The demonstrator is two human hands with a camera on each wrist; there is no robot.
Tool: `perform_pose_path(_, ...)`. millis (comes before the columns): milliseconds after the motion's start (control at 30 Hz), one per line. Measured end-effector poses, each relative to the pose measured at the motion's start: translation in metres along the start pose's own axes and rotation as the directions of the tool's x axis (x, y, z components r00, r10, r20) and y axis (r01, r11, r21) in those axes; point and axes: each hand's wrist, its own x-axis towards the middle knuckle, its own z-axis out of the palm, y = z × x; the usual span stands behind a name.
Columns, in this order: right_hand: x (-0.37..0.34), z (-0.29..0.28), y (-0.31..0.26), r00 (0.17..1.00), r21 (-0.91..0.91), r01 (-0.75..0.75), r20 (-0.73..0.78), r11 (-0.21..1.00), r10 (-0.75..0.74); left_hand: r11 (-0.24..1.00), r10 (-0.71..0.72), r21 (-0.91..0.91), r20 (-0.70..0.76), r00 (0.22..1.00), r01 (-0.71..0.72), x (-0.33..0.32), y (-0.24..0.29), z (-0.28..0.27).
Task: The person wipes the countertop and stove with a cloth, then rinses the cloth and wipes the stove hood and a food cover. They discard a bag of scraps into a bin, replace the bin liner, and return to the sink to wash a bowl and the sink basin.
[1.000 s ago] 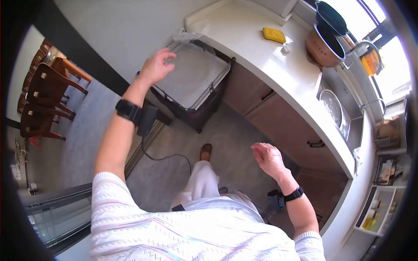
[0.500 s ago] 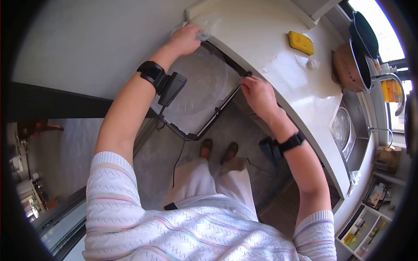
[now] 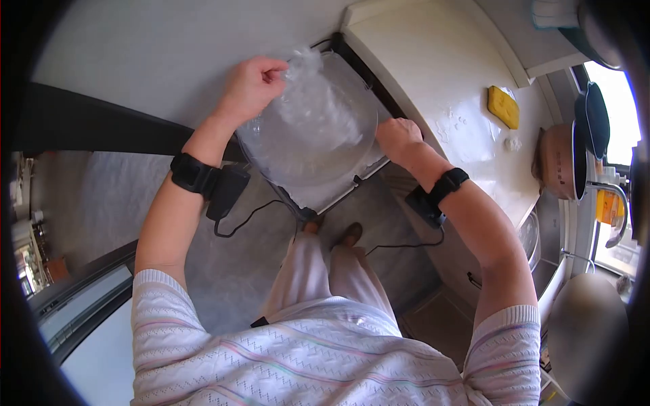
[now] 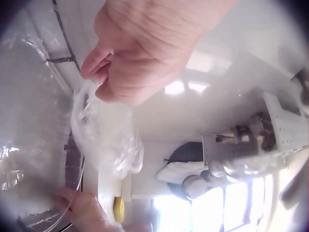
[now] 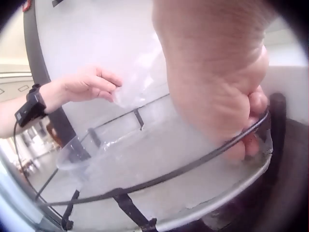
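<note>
Nearest first: one white patterned shirt (image 3: 305, 369), bottom of the head frame; pale trousers (image 3: 298, 277), lower centre. Two wrist cameras, black, one per arm (each trailing a cable). Right hand (image 3: 401, 137), centre-right: fingers curled in at the rail (image 5: 164, 182); whether they grip the rail or film against it, cannot tell. Left hand (image 3: 252, 86), upper centre-left: raised, fingers curled, thumb and fingertips pinching the film (image 3: 315, 101). Film: clear, crinkled, upper centre, hanging from the left hand and spread over the area the rail encloses. Rail: thin, black, running round a pale surface, upper centre. Beyond, upper right: one white counter (image 3: 420, 61), bearing one yellow sponge (image 3: 503, 107). Farther, at the right: one pot (image 3: 559, 162), brownish, tipped on its side; one curved tap (image 3: 615, 220), just below the pot in the frame.
</note>
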Motion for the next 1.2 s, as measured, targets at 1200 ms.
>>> perform_pose_path(1200,0.012,0.003,-0.005,0.995,-0.003,-0.005,0.098,1.000,0.005,0.985,0.001,0.170,-0.060,0.998,0.010,-0.084,0.025,-0.017)
